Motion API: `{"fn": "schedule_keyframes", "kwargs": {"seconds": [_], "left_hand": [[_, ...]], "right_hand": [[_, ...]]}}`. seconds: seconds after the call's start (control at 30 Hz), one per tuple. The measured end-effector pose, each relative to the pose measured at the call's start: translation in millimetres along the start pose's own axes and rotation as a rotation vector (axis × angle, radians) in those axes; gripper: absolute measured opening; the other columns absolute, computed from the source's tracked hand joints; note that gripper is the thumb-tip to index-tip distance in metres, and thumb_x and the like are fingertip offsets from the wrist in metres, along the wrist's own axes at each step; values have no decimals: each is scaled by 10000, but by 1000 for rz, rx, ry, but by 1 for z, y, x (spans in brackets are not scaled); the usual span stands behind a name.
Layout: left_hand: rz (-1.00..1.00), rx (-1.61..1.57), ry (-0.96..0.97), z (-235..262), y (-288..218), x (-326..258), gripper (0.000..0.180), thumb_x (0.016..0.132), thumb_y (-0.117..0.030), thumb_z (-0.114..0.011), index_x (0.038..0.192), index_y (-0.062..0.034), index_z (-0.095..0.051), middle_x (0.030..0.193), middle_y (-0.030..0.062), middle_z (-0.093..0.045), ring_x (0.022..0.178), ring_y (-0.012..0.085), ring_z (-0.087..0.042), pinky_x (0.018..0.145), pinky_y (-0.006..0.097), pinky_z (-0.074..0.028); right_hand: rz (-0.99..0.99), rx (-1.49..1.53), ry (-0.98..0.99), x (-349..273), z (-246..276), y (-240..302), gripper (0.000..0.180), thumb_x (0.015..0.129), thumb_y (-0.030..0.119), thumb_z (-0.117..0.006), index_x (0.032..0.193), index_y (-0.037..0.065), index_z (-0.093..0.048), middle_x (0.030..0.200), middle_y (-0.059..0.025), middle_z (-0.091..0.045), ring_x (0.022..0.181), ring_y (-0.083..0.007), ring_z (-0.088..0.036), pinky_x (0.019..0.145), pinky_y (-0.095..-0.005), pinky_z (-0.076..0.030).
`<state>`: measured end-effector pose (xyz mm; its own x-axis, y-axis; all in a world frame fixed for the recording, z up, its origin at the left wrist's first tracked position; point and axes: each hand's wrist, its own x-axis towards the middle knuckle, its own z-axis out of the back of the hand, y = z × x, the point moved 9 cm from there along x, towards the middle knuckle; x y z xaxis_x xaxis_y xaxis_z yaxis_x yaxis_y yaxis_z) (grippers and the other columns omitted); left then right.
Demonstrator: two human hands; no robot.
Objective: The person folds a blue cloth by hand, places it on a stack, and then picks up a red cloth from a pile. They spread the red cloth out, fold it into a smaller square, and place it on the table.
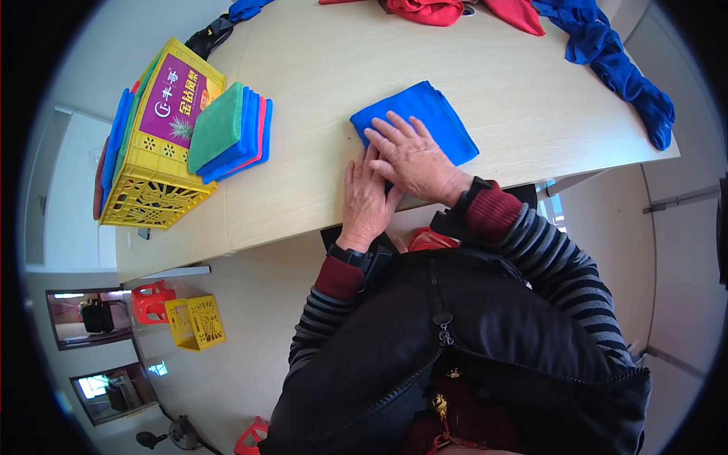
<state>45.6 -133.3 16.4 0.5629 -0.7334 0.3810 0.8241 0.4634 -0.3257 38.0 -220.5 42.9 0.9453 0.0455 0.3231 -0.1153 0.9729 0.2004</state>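
A folded blue cloth (447,125) lies flat on the pale table near its front edge. Spread over the left part of that cloth is my right hand (415,161), palm down with its fingers stretched out. My left hand (367,199) rests flat at the cloth's near left corner, its fingers extended and their tips beside or partly under my right hand. Neither hand grips anything that I can see.
Folded green, blue and red cloths (220,136) are stacked against a yellow plastic crate (155,186) on the left. Red cloths (428,9) lie at the far edge, and crumpled blue cloth (607,57) at the far right. A red stool (152,302) stands on the floor.
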Motion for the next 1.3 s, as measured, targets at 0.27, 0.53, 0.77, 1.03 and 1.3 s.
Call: {"fn": "schedule_keyframes", "kwargs": {"seconds": [0.27, 0.53, 0.77, 1.03, 1.3], "left_hand": [[-5, 39, 13, -1, -4, 3, 693, 964, -414, -625, 1494, -17, -421, 1610, 145, -328, 1438, 363, -360, 1161, 577, -280], [-31, 97, -19, 0, -4, 0, 702, 955, -410, -639, 1503, -32, -416, 1609, 143, -330, 1416, 367, -388, 1150, 576, -291], [-18, 83, -16, 0, -2, -3, 686, 969, -408, -625, 1513, -49, -411, 1618, 131, -322, 1421, 359, -384, 1160, 580, -282], [-30, 42, -63, 5, 1, -8, 589, 1004, -376, -589, 1485, -63, -458, 1596, 141, -367, 1362, 354, -455, 1133, 558, -336], [34, -125, -337, 20, 10, -20, 395, 895, -170, -722, 1246, -11, -642, 1320, 154, -621, 1121, 361, -611, 966, 445, -497]], "right_hand": [[-22, 28, 20, -4, -12, -25, 611, 1068, 482, -383, 1533, 87, -417, 1595, -144, -384, 1513, -330, -283, 1239, -494, -192], [-93, -121, 42, -11, -6, -62, 593, 1075, 476, -361, 1556, 130, -394, 1623, -108, -351, 1523, -318, -263, 1249, -478, -175], [-180, -151, 70, -21, -3, -92, 583, 1078, 457, -359, 1570, 143, -370, 1638, -92, -328, 1518, -327, -271, 1245, -490, -192], [-249, -294, 77, -20, 15, -106, 558, 1065, 411, -416, 1537, 113, -406, 1587, -134, -393, 1493, -352, -315, 1228, -513, -225], [-39, 83, 28, 9, 1, -1, 533, 1053, 372, -455, 1501, 83, -449, 1564, -151, -425, 1479, -361, -338, 1213, -522, -240]]}}
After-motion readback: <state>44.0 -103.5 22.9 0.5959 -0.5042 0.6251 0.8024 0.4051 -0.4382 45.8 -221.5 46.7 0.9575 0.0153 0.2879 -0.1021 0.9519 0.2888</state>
